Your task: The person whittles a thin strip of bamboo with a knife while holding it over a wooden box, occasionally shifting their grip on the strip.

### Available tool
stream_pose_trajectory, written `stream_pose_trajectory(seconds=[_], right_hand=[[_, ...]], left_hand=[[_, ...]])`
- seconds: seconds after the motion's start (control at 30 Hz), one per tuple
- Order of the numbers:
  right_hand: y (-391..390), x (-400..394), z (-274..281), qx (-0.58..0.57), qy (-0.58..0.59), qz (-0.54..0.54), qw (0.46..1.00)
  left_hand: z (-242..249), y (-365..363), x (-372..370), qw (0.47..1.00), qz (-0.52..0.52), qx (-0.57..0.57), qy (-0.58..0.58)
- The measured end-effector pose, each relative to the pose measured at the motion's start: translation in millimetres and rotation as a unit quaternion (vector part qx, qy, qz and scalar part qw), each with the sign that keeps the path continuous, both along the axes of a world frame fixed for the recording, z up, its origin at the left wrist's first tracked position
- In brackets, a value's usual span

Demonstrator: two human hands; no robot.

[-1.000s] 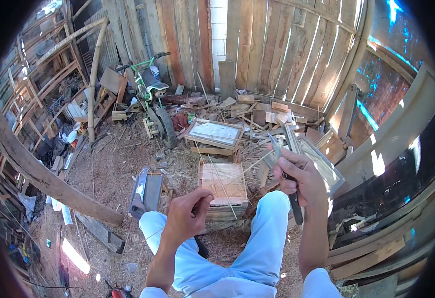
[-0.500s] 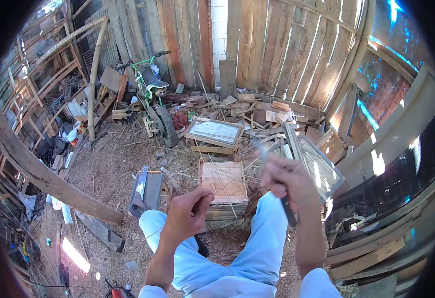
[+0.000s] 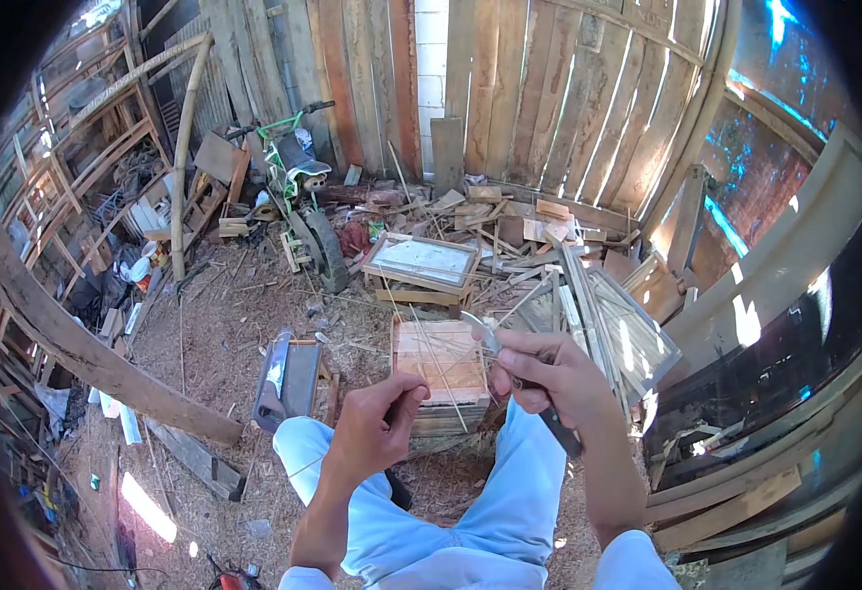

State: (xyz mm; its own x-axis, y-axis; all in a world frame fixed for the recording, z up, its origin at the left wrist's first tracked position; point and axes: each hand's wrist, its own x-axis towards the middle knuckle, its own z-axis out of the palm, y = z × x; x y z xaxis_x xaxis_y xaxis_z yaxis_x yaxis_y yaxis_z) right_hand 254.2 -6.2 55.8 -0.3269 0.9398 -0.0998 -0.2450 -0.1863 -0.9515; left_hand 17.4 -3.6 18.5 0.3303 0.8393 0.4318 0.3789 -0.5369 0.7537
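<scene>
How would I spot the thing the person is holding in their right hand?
Start at the square wooden box on the sawdust floor, just past the person's knees. To its right, the right hand grips a knife: a grey blade pokes out toward the box and a dark handle sticks out below. Unlike the pale sticks around, it is metal.

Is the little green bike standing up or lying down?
Standing up. The green bike is upright by the plank wall, its handlebars on top and one wheel down on the ground.

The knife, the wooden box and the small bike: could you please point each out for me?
knife (image 3: 478, 329): head view, on the blade above the right hand.
wooden box (image 3: 441, 369): head view, on its top boards.
small bike (image 3: 327, 251): head view, on its rear tyre.
</scene>
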Motion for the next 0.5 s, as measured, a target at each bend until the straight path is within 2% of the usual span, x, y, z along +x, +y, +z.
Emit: stream_pose_trajectory(seconds=[0.1, 0.2, 0.27, 0.33, 0.37, 0.5], right_hand=[[4, 17, 8, 0.028, 0.013, -0.056, 0.998], [6, 27, 11, 0.019, 0.034, -0.068, 0.997], [5, 27, 12, 0.011, 0.041, -0.065, 0.997], [1, 18, 8, 0.020, 0.017, -0.048, 0.998], [-3, 8, 6, 0.011, -0.031, -0.041, 0.999], [-11, -22, -11, 0.004, -0.039, 0.034, 0.999]], left_hand=[[-5, -2, -6, 1.000, 0.004, -0.005, -0.022], [-6, -4, -12, 1.000, 0.005, -0.002, 0.012], [-9, -1, -9, 1.000, 0.006, -0.004, -0.008], [-9, 1, -5, 1.000, 0.007, -0.004, -0.029], [-8, 1, -2, 1.000, 0.001, -0.003, -0.017], [-5, 3, 10, 0.999, -0.001, 0.014, -0.040]])
